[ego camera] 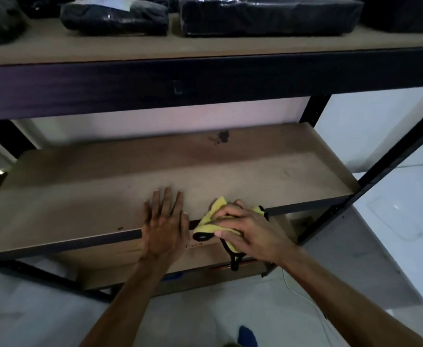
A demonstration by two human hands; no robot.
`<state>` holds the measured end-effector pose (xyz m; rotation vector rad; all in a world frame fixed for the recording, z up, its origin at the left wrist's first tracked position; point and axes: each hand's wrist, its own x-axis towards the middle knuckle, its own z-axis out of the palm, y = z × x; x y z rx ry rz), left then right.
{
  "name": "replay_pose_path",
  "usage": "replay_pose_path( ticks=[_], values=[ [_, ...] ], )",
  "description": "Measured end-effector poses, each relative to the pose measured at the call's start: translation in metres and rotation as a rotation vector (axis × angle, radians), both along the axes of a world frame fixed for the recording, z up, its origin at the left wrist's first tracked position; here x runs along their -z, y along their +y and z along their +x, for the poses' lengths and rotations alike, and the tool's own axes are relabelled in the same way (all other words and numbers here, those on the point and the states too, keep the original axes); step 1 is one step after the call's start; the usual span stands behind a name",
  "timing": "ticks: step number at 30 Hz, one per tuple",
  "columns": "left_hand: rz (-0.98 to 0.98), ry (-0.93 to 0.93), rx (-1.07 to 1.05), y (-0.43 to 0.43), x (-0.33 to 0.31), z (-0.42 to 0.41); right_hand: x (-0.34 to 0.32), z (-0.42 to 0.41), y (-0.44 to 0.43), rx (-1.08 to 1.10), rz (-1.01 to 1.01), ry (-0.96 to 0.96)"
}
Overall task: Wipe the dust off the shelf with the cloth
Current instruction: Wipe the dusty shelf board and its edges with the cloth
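The brown board shelf [85, 186] in a black metal rack fills the middle of the head view. A dark stain [221, 137] marks its far side. My left hand [164, 221] lies flat, palm down, on the shelf's front edge with fingers spread. Right beside it, my right hand [245, 227] grips a bunched yellow cloth [211, 217] with black trim at the front edge of the shelf. A black loop of the cloth hangs below my right hand.
The upper shelf [120, 50] carries several black plastic-wrapped bundles [268, 15]. A cardboard box [205, 259] sits on the level below. Black rack uprights [396, 156] stand at the right. Pale floor tiles and a white cable [313, 306] lie beneath.
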<state>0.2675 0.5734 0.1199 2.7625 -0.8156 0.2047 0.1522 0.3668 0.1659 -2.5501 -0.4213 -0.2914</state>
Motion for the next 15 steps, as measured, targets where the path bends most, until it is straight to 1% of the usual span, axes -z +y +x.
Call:
replay_pose_path(
  ticks=[2, 4, 6, 8, 9, 10, 11, 15],
  values=[
    [-0.004, 0.021, 0.025, -0.012, -0.003, -0.004, -0.011, -0.006, -0.025, 0.004, 0.07, -0.027],
    [0.006, 0.024, 0.056, -0.025, -0.006, -0.009, -0.018, -0.004, -0.065, 0.135, 0.109, -0.096],
    [0.008, 0.019, 0.095, -0.039, -0.007, -0.014, -0.015, 0.005, -0.114, 0.346, 0.02, -0.132],
    [-0.004, 0.015, 0.136, -0.052, -0.009, -0.02, -0.007, 0.013, -0.143, 0.537, -0.148, -0.043],
    [-0.004, 0.013, 0.158, -0.059, -0.01, -0.022, -0.002, 0.014, -0.147, 0.588, -0.207, 0.002],
    [-0.002, 0.014, 0.175, -0.065, -0.011, -0.024, 0.004, 0.012, -0.144, 0.59, -0.235, 0.011],
    [-0.003, 0.014, 0.188, -0.071, -0.011, -0.026, 0.007, 0.008, -0.137, 0.545, -0.236, -0.003],
    [0.007, 0.015, 0.221, -0.086, -0.011, -0.029, 0.008, -0.019, -0.101, 0.271, -0.144, -0.045]
  ],
)
